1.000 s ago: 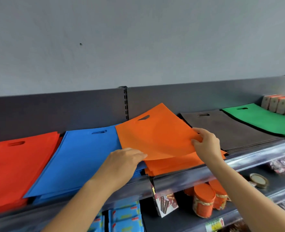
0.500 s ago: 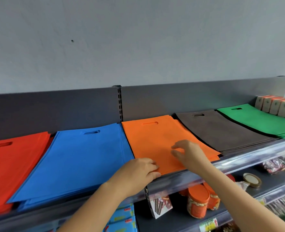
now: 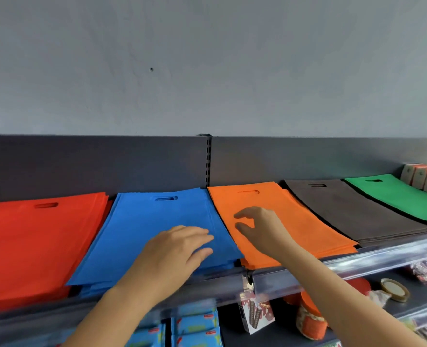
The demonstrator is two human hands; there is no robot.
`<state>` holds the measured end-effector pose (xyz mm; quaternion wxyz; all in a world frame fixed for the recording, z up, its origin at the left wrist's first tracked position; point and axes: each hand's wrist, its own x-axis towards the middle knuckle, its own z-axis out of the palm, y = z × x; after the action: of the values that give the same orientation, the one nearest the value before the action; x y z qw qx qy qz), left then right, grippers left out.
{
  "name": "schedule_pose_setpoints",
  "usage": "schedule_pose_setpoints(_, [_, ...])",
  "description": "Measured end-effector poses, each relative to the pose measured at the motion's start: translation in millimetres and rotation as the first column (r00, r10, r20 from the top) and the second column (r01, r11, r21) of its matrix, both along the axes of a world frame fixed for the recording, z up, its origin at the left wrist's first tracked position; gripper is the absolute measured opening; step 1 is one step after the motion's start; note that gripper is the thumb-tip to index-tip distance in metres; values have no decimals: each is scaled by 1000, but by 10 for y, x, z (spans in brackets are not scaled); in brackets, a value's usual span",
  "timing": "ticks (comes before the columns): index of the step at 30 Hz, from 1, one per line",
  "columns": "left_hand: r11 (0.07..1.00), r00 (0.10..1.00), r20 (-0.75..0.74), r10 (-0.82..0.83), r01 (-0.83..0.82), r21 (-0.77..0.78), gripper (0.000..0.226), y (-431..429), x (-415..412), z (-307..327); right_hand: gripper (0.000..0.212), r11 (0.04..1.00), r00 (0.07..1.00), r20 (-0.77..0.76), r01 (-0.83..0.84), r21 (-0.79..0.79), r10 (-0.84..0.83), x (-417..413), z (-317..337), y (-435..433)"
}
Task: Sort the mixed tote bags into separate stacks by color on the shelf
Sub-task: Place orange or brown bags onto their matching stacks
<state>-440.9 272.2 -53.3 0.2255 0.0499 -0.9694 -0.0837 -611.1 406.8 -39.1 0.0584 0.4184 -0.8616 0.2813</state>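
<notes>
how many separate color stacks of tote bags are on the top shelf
5, left to right: red stack, blue stack, orange stack, brown stack, green stack at far right. More may lie outside the frame.

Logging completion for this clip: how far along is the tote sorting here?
Done, it seems: five single-colour stacks lie side by side on the shelf: red, blue, orange, brown, green. In hand: nothing; the left hand rests on blue, the right hand hovers empty over orange. Left: perhaps squaring edges; lower layers are hidden.
</notes>
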Motion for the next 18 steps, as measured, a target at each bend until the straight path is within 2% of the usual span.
schedule_pose_setpoints(2, [995, 994, -38, 101, -101, -6, 61, -320, 307, -29, 31, 998, 998, -3, -66, -4, 66, 235, 45, -245])
schedule_pose_setpoints(6, [954, 952, -73, 297, -300, -24, 51, -959, 1034, -49, 32, 984, 984, -11, -177, 12, 177, 764, 61, -802])
schedule_pose_setpoints(9, [905, 905, -60, 422, -424, -27, 53, -1463, 1647, -54, 31, 965, 965, 3, -262, 16, 262, 1253, 41, -1292])
schedule_pose_setpoints(11, [871, 869, -73, 489, -492, -18, 51, -1806, 2088, -75, 30, 948, 948, 2, -317, 24, 317, 1624, 16, -1666])
schedule_pose_setpoints(15, [794, 794, -89, 602, -607, -42, 30, -2480, 2997, -148, 30, 911, 911, -21, -411, 26, 411, 2421, -70, -2477])
schedule_pose_setpoints(18, [760, 762, -51, 646, -648, -48, 30, -2969, 3597, -172, 31, 868, 867, -29, -496, 39, 497, 3026, -131, -3035])
